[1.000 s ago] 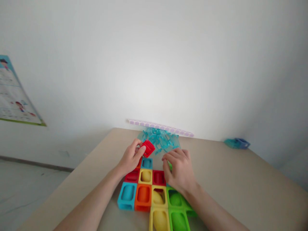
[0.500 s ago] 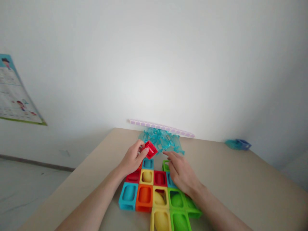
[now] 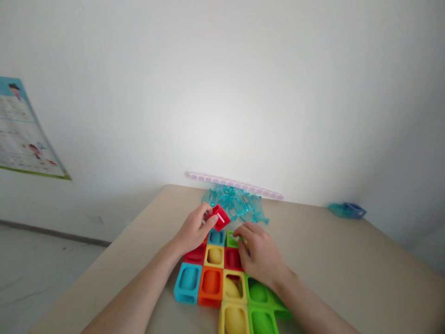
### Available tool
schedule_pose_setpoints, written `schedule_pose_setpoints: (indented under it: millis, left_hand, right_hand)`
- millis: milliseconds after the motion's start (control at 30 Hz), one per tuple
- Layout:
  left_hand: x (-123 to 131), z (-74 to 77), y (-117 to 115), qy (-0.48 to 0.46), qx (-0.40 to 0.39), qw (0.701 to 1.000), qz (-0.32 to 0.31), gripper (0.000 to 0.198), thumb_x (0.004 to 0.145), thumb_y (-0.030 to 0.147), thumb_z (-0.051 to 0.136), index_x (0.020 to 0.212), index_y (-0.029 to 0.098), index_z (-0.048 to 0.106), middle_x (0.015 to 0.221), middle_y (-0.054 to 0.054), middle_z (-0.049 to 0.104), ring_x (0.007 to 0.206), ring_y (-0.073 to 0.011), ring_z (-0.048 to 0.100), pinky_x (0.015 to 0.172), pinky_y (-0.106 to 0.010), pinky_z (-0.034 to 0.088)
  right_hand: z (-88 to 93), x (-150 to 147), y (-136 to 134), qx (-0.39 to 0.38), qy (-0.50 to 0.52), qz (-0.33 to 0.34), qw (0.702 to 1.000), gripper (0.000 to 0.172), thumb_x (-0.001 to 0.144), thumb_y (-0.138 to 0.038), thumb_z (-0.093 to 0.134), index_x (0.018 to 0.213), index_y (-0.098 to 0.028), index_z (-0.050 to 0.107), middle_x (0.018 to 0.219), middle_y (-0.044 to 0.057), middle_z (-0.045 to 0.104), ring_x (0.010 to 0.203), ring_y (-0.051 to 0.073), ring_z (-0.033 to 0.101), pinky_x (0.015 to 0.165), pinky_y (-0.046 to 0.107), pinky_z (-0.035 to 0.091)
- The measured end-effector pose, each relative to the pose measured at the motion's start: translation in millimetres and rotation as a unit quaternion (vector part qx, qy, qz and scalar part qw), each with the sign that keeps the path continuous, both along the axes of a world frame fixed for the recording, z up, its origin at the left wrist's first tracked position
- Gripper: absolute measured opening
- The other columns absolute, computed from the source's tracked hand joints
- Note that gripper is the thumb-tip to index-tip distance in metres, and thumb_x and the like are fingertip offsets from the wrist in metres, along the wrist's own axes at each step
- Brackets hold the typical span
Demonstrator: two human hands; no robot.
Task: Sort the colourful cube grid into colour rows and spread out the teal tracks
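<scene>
On the near part of the worktop (image 3: 330, 260) lie joined blocks (image 3: 211, 284); over their right side the right hand (image 3: 260, 253) curls by a green block (image 3: 231, 241), its grip impossible to tell. By their far edge, the left hand (image 3: 194, 229) pinches 1 red block (image 3: 221, 219), probably light, stiff, slightly slippery, best held by opposite sides. Teal pieces (image 3: 239, 206) lie beyond.
</scene>
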State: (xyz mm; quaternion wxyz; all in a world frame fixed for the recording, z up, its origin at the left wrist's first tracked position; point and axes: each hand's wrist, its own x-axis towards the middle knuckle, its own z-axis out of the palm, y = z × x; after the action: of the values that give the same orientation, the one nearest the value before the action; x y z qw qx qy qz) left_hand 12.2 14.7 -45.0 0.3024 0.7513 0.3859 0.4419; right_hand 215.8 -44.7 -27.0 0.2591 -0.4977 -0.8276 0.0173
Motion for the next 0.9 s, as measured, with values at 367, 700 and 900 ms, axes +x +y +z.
schedule_pose_setpoints:
  millis: [367, 700, 900]
  left_hand:
    - [0, 1.9, 0, 0.064, 0.038, 0.997, 0.002, 0.019, 0.090, 0.039, 0.046, 0.084, 0.021, 0.045, 0.078, 0.002, 0.052, 0.070, -0.0140, 0.052, 0.064, -0.026, 0.043]
    - [1, 4.8, -2, 0.056, 0.041, 0.998, -0.006, 0.016, 0.090, 0.035, 0.046, 0.086, 0.020, 0.047, 0.081, 0.000, 0.053, 0.072, -0.0142, 0.052, 0.063, -0.024, 0.044]
    - [0, 5.1, -1, 0.068, 0.050, 0.996, 0.000, 0.018, 0.091, 0.037, 0.045, 0.086, 0.021, 0.048, 0.081, 0.000, 0.053, 0.072, -0.0142, 0.052, 0.063, -0.025, 0.044]
  right_hand:
    - [1.2, 1, 5, 0.017, -0.148, -0.170, 0.974, 0.036, 0.090, -0.030, 0.045, 0.062, -0.018, 0.064, 0.069, 0.011, 0.065, 0.076, 0.026, 0.059, 0.074, 0.039, 0.042]
    - [12.8, 1, -8, -0.058, -0.057, 0.108, 0.991, 0.015, 0.079, -0.035, 0.066, 0.076, -0.020, 0.066, 0.099, 0.005, 0.061, 0.102, 0.025, 0.049, 0.100, 0.048, 0.031]
    - [10.6, 4, 0, -0.079, -0.010, 0.130, 0.988, 0.023, 0.075, -0.042, 0.071, 0.075, -0.020, 0.066, 0.101, 0.005, 0.057, 0.100, 0.024, 0.049, 0.098, 0.048, 0.034]
